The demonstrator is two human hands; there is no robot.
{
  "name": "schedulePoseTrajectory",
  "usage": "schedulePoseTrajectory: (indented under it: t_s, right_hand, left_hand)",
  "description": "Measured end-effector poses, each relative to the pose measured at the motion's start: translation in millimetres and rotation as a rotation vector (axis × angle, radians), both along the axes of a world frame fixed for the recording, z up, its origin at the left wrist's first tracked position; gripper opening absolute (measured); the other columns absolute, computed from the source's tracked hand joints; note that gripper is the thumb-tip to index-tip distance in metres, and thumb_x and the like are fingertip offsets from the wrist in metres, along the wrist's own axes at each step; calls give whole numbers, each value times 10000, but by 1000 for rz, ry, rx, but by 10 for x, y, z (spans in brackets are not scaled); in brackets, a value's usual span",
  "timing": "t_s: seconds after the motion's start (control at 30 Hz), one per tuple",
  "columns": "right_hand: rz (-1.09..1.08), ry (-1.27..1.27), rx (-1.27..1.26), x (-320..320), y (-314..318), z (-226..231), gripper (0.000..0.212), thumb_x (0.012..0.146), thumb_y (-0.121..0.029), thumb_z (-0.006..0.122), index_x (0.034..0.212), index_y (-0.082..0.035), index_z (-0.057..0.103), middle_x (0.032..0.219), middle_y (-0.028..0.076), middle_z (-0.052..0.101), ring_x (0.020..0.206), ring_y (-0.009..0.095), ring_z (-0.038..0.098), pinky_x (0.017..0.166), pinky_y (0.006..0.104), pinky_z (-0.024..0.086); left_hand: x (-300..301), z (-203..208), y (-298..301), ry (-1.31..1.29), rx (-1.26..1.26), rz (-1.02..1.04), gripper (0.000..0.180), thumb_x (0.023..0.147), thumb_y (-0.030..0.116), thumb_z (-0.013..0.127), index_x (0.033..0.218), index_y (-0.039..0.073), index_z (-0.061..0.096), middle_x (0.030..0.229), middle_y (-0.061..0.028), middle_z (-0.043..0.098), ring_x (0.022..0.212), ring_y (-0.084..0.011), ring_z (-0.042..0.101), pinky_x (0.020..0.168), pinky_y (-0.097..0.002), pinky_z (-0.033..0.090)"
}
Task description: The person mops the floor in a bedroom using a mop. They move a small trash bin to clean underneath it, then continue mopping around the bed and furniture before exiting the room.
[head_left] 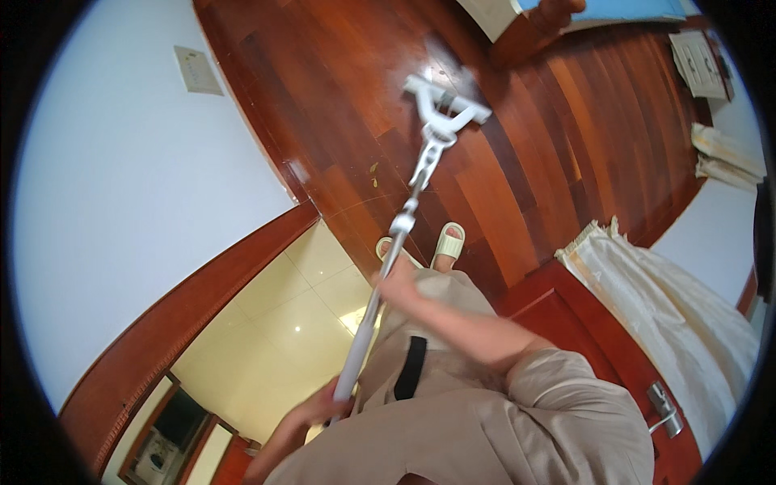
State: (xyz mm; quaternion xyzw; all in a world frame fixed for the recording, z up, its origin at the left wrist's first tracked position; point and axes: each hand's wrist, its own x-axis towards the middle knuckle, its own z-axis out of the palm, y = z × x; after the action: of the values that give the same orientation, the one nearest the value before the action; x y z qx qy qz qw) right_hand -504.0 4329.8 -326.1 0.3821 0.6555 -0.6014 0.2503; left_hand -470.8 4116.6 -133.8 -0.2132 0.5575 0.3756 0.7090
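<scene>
A sponge mop with a white head (pixel 449 102) reaches away from me over the reddish-brown wooden floor. Its metal pole (pixel 373 305) slants from beside my body up to the head, which rests near a wooden furniture leg. My left hand (pixel 322 404) is wrapped round the grey grip (pixel 354 360) at the pole's lower end. Higher on the pole, my right hand (pixel 396 283) closes round the metal shaft and is slightly blurred. Small yellowish bits (pixel 374 174) lie on the boards left of the mop. The mop head's underside is hidden.
A wooden furniture leg (pixel 529 39) stands just beyond the mop head. Wooden door (pixel 582 311) with a metal handle (pixel 664 411) and pale curtain (pixel 647 299) are at right. White wall (pixel 137 162) and a wooden threshold border the left; light tiles (pixel 267 311) lie past it. A white cabinet (pixel 700 66) stands far right.
</scene>
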Motion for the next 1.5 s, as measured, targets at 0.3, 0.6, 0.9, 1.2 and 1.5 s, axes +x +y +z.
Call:
schedulePoseTrajectory:
  t_s: [0.3,0.6,0.9,1.2,1.5]
  right_hand:
    - [-354,-240,49,-107,2312,-1014,408,674,-119,581,967,123,435,809,231,579,678,300,618,581,395,500]
    - [-263,-326,57,41,-34,-600,563,739,-201,580,1130,120,334,1004,303,560,882,376,620,831,421,477]
    - [-89,-344,-563,-34,-2610,629,576,765,-216,626,1048,125,259,728,174,556,511,238,596,411,340,508]
    - [-500,59,7,527,-2067,-12,447,713,-137,641,1011,73,382,774,175,566,666,274,623,560,357,519]
    - [-526,-385,552,1743,1493,-1219,523,718,-251,593,1068,119,473,917,249,618,845,309,637,723,370,507]
  left_hand:
    - [-794,-934,2094,-22,189,-135,414,763,36,522,1154,16,391,671,-57,483,470,-148,495,439,-290,413]
    - [-668,-569,-217,-87,1,-8,465,751,32,537,1198,55,412,681,-43,512,487,-136,497,444,-265,406]
    - [-710,1056,-2552,-5,-333,-82,562,687,-21,592,1228,39,452,722,-28,550,588,-118,527,557,-246,433]
    - [-801,428,-1922,-6,12,-485,596,727,5,571,1284,58,367,747,-45,539,560,-124,536,523,-261,450]
    - [63,-1419,1318,-89,400,-496,374,750,44,495,1108,21,388,683,-46,498,453,-122,491,456,-279,444]
